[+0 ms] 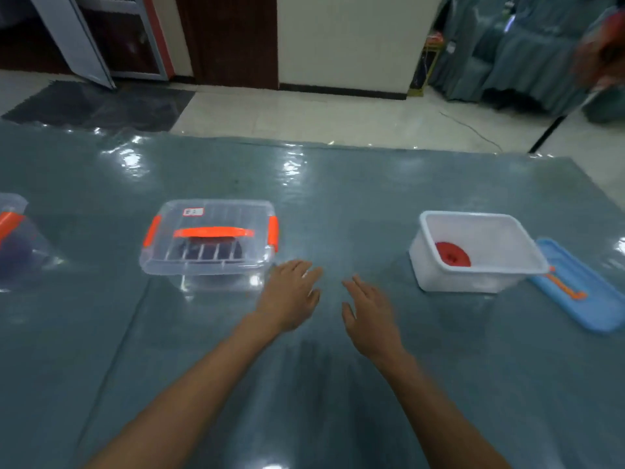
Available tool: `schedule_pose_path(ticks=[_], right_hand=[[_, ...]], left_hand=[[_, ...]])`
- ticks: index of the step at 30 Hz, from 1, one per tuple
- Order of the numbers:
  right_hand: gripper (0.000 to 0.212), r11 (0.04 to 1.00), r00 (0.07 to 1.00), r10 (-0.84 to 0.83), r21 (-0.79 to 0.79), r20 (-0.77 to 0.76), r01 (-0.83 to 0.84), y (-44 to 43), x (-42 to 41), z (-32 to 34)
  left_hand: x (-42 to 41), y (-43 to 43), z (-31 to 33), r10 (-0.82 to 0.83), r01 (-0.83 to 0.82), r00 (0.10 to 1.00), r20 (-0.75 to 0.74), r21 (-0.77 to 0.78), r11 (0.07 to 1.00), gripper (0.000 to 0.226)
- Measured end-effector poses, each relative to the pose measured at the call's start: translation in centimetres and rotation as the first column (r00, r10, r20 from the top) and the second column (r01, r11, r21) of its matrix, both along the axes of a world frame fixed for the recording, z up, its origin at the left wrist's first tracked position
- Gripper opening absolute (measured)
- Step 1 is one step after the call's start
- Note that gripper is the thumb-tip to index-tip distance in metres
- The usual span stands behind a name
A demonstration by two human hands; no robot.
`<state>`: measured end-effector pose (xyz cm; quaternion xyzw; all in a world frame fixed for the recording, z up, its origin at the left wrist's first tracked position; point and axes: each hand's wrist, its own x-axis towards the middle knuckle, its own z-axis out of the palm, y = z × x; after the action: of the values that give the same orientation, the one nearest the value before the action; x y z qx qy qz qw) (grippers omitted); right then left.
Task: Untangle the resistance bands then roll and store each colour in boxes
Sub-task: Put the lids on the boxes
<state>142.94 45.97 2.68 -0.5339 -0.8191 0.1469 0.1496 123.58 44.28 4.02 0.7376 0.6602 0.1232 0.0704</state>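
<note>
1. Red rubber, rolled into a coil: the red band (452,254) lies inside the white box (456,282), against its left inner wall. The box has no cover on.
2. A blue lid (581,292) lies flat on the table (304,384) just to the right of the white box; whether they touch I cannot tell.
3. Both hands hover left of the white box with fingers straight and spread, holding nothing. The right hand (370,316) is nearer the box, and the left hand (291,296) is beyond it.
4. Further left of the white box stands a clear box (209,245), lidded, with a dark band (216,247) inside. Another clear box (13,238) sits furthest left, partly cut off.
5. The step in hand is probably covering the white box. Send the right hand past the box to take the lid by a long edge, while the left steadies the box's left wall.
6. Line up the corners first, then press evenly around the rim. Check that the coil sits below the rim, since a rolled band may spring loose and lift the lid.
</note>
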Motion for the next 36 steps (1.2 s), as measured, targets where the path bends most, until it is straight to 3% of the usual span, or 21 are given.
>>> schedule_pose_path(ticks=[7,13,20,36], right_hand=[[0.049,0.927,0.947,-0.319,-0.197,0.038,0.32,-4.3,23.9,-1.6],[0.053,0.828,0.885,-0.45,-0.316,0.115,0.462,-7.2,37.9,-3.1],[0.051,0.73,0.815,-0.579,-0.459,-0.022,0.506,-6.2,44.9,-4.0],[0.06,0.548,0.663,-0.748,-0.554,0.009,0.627,11.7,56.6,-5.0]], left_hand=[[20.9,-0.6,0.0,-0.244,0.244,0.97,0.017,-0.14,0.96,0.051],[32.9,-0.9,-0.2,-0.339,0.354,0.935,0.106,-0.19,0.916,0.047],[40.2,1.7,-1.9,-0.34,0.383,0.919,0.202,-0.241,0.892,0.046],[52.5,16.1,-6.2,-0.305,0.384,0.916,0.26,-0.357,0.851,0.051]])
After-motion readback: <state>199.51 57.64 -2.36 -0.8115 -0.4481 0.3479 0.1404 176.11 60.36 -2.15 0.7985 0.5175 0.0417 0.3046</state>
